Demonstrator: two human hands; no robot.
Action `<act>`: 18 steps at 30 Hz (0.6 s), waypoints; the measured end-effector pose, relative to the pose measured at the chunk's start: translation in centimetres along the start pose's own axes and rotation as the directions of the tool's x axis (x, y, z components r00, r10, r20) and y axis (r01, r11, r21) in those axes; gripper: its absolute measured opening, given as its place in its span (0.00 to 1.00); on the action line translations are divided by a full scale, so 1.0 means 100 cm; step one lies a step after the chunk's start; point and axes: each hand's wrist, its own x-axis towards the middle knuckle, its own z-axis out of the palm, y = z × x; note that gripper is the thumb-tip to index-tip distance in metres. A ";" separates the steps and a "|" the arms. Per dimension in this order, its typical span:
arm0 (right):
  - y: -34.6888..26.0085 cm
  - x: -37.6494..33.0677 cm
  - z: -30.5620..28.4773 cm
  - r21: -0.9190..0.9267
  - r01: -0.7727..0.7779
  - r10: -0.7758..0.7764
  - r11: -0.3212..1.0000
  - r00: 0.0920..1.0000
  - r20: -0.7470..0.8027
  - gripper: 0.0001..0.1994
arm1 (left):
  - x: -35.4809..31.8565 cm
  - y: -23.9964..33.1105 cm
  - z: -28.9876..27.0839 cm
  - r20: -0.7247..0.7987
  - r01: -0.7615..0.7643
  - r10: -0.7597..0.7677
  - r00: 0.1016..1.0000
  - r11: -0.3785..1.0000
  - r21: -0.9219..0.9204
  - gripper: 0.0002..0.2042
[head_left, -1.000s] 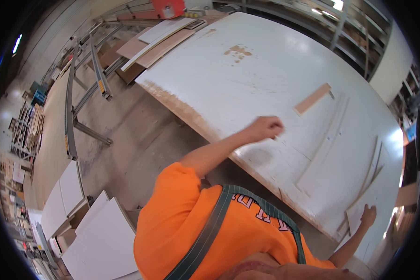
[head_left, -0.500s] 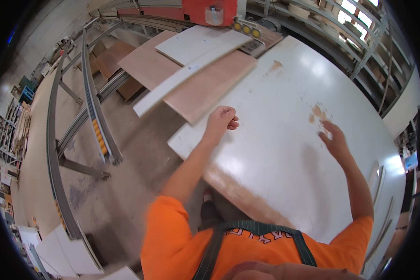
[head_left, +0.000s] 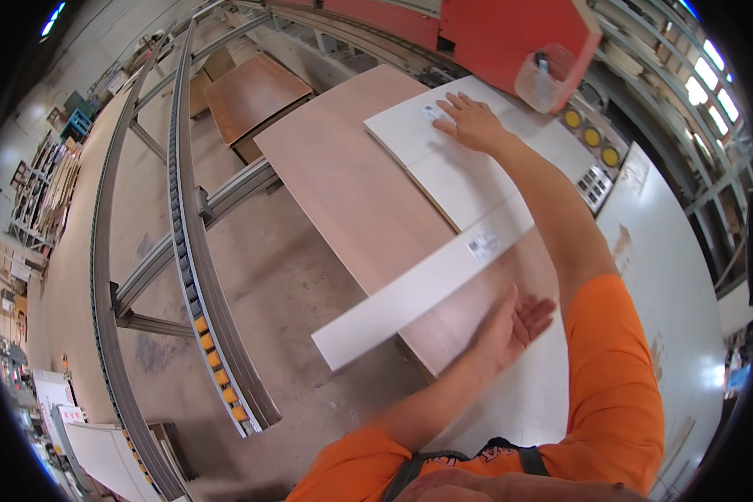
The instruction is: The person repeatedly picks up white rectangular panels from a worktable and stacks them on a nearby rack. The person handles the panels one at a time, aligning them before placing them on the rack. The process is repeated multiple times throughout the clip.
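Note:
My right hand [head_left: 475, 124] reaches far forward with its fingers spread over a white panel [head_left: 439, 171], beside a small printed label [head_left: 432, 112]. Whether it presses on the panel or hovers just above cannot be told. Nearer to me, my left hand [head_left: 514, 330] is open, fingers loosely apart, with nothing in it. It is beside the near part of a pinkish-brown board [head_left: 335, 159], which lies under the white panel. A long narrow white strip [head_left: 402, 297] with a label lies across that board, its left end sticking out past the edge.
A red machine housing [head_left: 510, 42] with a clear plastic cup [head_left: 544, 79] stands beyond the panels, yellow round buttons [head_left: 591, 136] beside it. At right is a large white tabletop [head_left: 669, 276]. A roller conveyor rail [head_left: 197, 276] runs along the left; a brown board [head_left: 255, 94] sits behind it.
My view has turned left toward the stacked boards. My right hand has gone from the white tabletop to the white panel. My left hand, loosely curled before, now has its fingers open.

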 end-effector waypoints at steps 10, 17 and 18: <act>0.037 -0.051 0.041 0.072 -0.100 0.093 0.992 0.991 0.096 0.24 | -0.015 -0.004 0.005 -0.045 0.063 -0.062 0.997 0.998 0.010 0.27; 0.035 -0.229 -0.001 0.031 -0.229 0.223 0.973 0.966 0.133 0.28 | -0.075 -0.094 -0.030 -0.267 0.220 -0.204 0.942 0.975 0.032 0.26; 0.035 -0.259 -0.006 0.014 -0.268 0.263 0.963 0.955 0.138 0.29 | -0.085 -0.107 -0.043 -0.266 0.230 -0.220 0.938 0.973 0.006 0.24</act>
